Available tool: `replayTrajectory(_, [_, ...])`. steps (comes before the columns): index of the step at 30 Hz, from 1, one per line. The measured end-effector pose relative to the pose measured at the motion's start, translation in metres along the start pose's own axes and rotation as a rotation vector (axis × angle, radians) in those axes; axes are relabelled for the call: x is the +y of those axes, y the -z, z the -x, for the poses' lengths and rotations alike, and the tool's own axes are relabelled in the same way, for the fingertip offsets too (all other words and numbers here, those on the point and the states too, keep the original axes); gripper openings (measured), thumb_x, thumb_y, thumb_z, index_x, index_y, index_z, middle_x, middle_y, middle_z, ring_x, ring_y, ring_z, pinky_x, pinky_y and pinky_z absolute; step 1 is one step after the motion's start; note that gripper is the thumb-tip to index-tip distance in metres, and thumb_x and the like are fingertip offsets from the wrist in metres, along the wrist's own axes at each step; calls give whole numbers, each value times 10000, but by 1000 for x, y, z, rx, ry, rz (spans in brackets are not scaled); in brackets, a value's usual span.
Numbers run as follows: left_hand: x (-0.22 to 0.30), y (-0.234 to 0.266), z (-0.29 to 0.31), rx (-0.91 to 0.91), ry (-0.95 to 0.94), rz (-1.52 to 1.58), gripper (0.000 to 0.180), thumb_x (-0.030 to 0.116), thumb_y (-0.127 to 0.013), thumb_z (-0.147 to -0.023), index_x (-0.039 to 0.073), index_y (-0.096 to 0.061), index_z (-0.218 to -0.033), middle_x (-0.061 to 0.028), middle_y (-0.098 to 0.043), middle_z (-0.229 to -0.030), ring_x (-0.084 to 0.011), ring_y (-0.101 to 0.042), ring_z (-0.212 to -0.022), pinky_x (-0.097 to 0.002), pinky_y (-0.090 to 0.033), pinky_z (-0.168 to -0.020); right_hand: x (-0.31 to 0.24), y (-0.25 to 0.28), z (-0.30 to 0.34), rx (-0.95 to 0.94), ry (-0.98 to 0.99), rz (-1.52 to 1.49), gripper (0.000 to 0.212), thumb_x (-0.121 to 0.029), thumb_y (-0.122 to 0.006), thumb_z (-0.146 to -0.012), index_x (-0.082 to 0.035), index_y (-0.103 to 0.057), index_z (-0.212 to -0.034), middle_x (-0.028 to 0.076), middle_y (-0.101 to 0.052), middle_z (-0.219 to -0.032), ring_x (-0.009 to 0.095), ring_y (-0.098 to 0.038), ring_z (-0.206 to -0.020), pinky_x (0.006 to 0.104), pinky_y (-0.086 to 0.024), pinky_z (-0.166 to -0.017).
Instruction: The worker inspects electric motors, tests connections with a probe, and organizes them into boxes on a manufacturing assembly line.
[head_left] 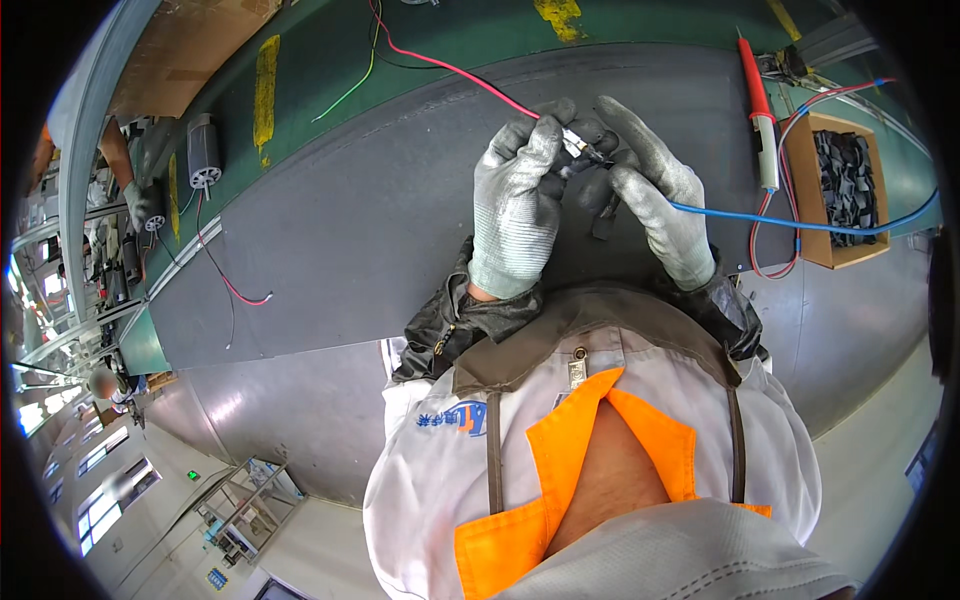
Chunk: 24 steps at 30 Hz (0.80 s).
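Wires are meeting between our gloved hands in the upper middle of the frame: a thin red wire (470, 77) is running in from the top left and a blue wire (800, 224) is trailing off to the right edge. We are pinching a small shiny metal joint (577, 141) where the two ends are coming together. Our left hand (517, 205) is closing its fingertips on the joint from the left, and our right hand (650, 190) is gripping it from the right, with the blue wire leaving just under its palm. Both gloves are knitted and grey, with a darker, rubbery coating on the fingers.

We are working over a dark grey mat (380, 200), smooth and matte, lying on a green belt (320, 50) with worn yellow marks. Right of our hands, a soldering iron (760, 110) with a slim red handle is lying on the mat. Just beyond it, a brown cardboard box (835, 190) is holding a pile of small black parts. At the upper left, a small grey cylindrical motor (204, 150) is sitting on the belt, well apart from our hands, with thin red leads curling down from it. Further left, another person's gloved hand (143, 205) is touching a second motor.
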<state>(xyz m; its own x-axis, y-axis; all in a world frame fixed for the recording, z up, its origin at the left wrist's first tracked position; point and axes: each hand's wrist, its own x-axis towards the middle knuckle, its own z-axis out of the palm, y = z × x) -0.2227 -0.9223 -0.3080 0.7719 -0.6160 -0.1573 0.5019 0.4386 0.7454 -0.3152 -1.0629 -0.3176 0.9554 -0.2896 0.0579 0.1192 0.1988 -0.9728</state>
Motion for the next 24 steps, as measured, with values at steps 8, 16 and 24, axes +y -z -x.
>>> replayTrajectory(8, [-3, -15, 0, 30, -16, 28, 305, 233, -559, -1057, -26, -601, -1213, -171, -714, -1022, -214, -693, -763, -327, -582, -619, 4, 2, 0, 12, 37, -23, 603, -245, -582, -999, -5, -413, -1526, 40, -698, -909, 71, -617, -828, 242, -522, -766])
replayTrajectory(16, [-20, -12, -1, 32, 40, 50, 310, 246, -592, -1040, -27, -631, -1179, -134, -721, -1066, -153, -656, -879, -265, -525, -779, 11, -6, -2, 27, 57, -118, 613, -60, -554, -962, -3, -371, -1545, 65, -684, -1006, 101, -652, -867, 240, -526, -762])
replayTrajectory(24, [-30, 47, -20, 31, -27, 220, 333, 196, -541, -1006, -29, -602, -1244, -194, -627, -1295, -363, -565, -1249, -500, -424, -1105, -6, 111, -19, 147, 158, 1166, 705, -159, -769, -810, -130, -489, -1457, 185, -640, -1205, 354, -614, -1071, 441, -495, -957])
